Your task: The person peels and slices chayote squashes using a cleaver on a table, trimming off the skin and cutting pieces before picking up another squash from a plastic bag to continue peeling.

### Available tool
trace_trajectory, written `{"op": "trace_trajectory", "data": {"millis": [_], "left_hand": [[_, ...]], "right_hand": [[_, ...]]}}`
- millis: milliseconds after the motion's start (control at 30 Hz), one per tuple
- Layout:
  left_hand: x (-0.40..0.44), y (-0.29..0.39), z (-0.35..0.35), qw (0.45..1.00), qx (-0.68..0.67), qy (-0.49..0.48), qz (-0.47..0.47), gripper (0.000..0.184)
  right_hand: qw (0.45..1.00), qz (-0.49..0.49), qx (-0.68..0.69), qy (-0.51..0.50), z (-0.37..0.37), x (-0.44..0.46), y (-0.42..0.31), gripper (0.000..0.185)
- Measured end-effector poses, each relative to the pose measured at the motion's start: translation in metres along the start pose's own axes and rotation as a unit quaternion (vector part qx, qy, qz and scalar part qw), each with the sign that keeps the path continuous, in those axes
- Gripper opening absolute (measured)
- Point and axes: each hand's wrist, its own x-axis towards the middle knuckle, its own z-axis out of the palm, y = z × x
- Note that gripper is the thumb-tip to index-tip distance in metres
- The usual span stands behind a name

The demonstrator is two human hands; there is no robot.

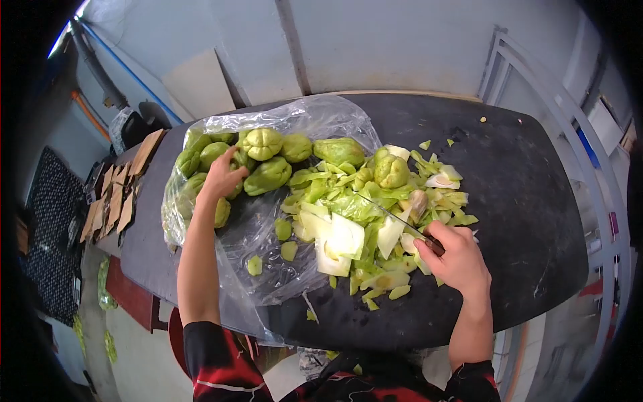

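At the left, my left hand (224, 175) reaches into a group of green chayotes (268, 175), its thumb and fingers curled round one chayote (242, 159) that they partly hide. These chayotes lie in and on a clear plastic bag (362, 120). In my right hand (457, 260) is a knife (395, 218), gripped by its dark handle, the blade pointing left and away from me over a heap of green peelings (375, 197). Pale cut pieces (345, 236) lie in the heap. A whole chayote (391, 171) rests on top of it.
The dark table (529, 221) has rounded corners and a wall behind it. Torn cardboard (120, 194) lies at the left. A grey metal railing (569, 100) runs along the right side. A red stool (177, 342) stands below the near edge. Some peel bits lie on the floor.
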Motion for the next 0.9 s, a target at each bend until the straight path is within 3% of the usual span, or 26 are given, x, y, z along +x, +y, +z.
{"op": "trace_trajectory", "data": {"millis": [100, 200, 333, 367, 667, 767, 800, 867, 900], "left_hand": [[0.026, 0.024, 0.002, 0.995, -0.025, -0.017, -0.100, 0.090], [0.047, 0.003, 0.012, 0.999, -0.034, -0.013, -0.031, 0.097], [0.061, 0.002, 0.014, 0.991, -0.058, -0.085, -0.081, 0.113], [0.074, -0.021, 0.029, 0.992, -0.075, -0.071, -0.071, 0.111], [0.068, -0.003, 0.027, 0.995, -0.063, 0.004, -0.082, 0.092], [0.056, -0.003, 0.014, 0.949, -0.300, 0.012, -0.096, 0.074], [0.052, -0.004, 0.008, 0.949, -0.299, 0.012, -0.098, 0.074], [0.041, -0.005, -0.009, 0.856, -0.506, -0.002, -0.103, 0.071], [0.024, 0.014, -0.024, 0.831, -0.545, 0.001, -0.114, 0.070]], "right_hand": [[1.000, -0.005, -0.009, -0.009, 0.002, -0.001, 0.000, 0.021], [1.000, -0.008, 0.001, 0.000, 0.007, -0.001, 0.000, 0.020], [1.000, -0.012, 0.003, -0.016, 0.007, -0.002, 0.000, 0.021], [1.000, -0.013, 0.000, -0.015, 0.007, -0.003, -0.001, 0.021], [0.999, -0.034, -0.003, 0.009, 0.009, -0.004, 0.006, 0.020], [0.999, -0.029, -0.012, 0.007, 0.008, -0.004, 0.009, 0.020], [1.000, -0.029, -0.011, 0.005, 0.008, -0.003, 0.009, 0.020], [1.000, -0.015, -0.002, 0.012, 0.006, -0.003, 0.005, 0.019], [1.000, -0.015, 0.001, 0.011, 0.006, -0.003, 0.003, 0.019]]}}
